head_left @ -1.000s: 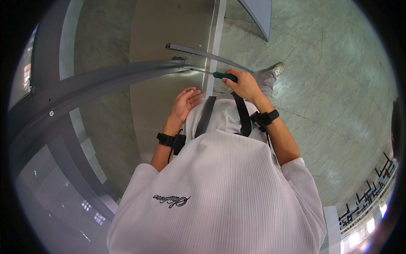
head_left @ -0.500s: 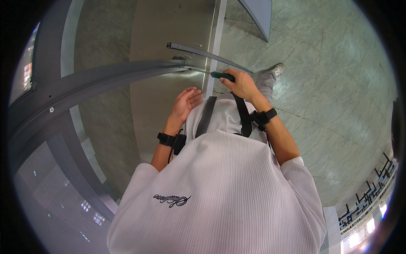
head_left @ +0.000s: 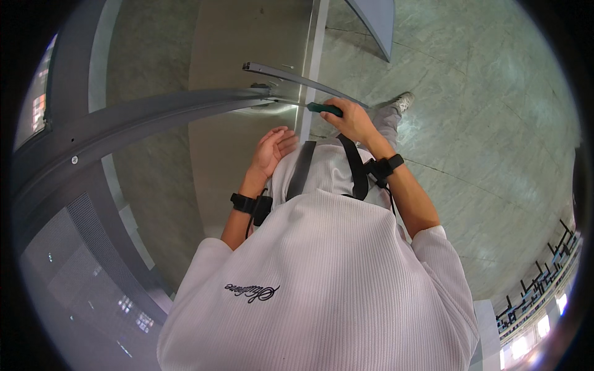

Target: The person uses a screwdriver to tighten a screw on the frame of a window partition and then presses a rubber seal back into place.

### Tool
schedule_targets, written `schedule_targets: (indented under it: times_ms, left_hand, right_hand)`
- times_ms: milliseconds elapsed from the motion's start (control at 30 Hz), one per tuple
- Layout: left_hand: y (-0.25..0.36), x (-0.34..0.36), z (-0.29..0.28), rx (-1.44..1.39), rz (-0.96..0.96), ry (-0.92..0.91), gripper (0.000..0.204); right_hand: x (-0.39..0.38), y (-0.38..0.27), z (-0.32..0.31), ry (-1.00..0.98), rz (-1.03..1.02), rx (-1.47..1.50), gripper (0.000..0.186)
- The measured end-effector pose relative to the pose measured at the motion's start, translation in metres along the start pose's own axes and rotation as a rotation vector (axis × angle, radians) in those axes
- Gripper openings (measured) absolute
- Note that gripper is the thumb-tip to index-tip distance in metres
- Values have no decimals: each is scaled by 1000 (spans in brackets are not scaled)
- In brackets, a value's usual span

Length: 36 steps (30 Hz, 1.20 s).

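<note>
My right hand (head_left: 348, 117) grips the green handle of a screwdriver (head_left: 321, 108), its thin shaft reaching left to a small fitting (head_left: 263, 88) at the end of a long grey metal beam (head_left: 167, 113). Whether the tip touches a screw is too small to tell. A thinner grey rail (head_left: 291, 78) lies just beyond, slanting down to the right. My left hand (head_left: 273, 148) is open below the beam's end, palm turned partly up, fingers loosely bent with nothing in them. A brownish metal panel (head_left: 247, 31) is behind the fitting.
A grey curved panel (head_left: 377, 25) stands at the top right over the tiled floor (head_left: 482, 111). A grey frame with a perforated panel (head_left: 86, 260) fills the lower left. Dark racks (head_left: 538, 278) show at the far right edge. My shoe (head_left: 403, 103) is beside the rail.
My right hand and the screwdriver have shifted very slightly left and toward the fitting. My left hand has stayed nearly still.
</note>
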<state>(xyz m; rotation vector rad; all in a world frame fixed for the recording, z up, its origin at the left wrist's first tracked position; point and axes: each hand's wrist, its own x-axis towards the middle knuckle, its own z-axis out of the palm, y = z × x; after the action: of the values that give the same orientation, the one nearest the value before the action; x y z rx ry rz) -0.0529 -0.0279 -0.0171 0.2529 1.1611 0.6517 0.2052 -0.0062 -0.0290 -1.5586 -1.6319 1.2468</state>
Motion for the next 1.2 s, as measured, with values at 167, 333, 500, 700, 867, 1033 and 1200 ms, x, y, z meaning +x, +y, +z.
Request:
schedule_targets:
  times_ms: [167, 333, 500, 700, 867, 1033, 1200]
  left_hand:
    - [-1, 4, -2, -3, -9, -22, 19]
    - [0, 2, 1, -18, -6, -43, 19]
    - [-1, 2, 1, -19, -12, -35, 19]
    - [-1, 9, 5, -15, -33, -61, 18]
    - [3, 17, 20, 43, -56, -94, 20]
    - [10, 27, 36, -12, -29, -152, 26]
    - [11, 42, 44, -44, 17, -240, 23]
  right_hand:
    - [5, -8, -1, -17, -1, 5, 32]
    - [6, -16, -4, -31, 30, 11, 31]
    - [7, -19, -7, -62, 83, 61, 31]
    - [13, -15, -5, -94, 159, 137, 29]
    - [16, 0, 5, 150, -294, -24, 23]
    - [23, -18, 8, -224, 215, 184, 36]
    - [22, -22, 3, -217, 517, 476, 49]
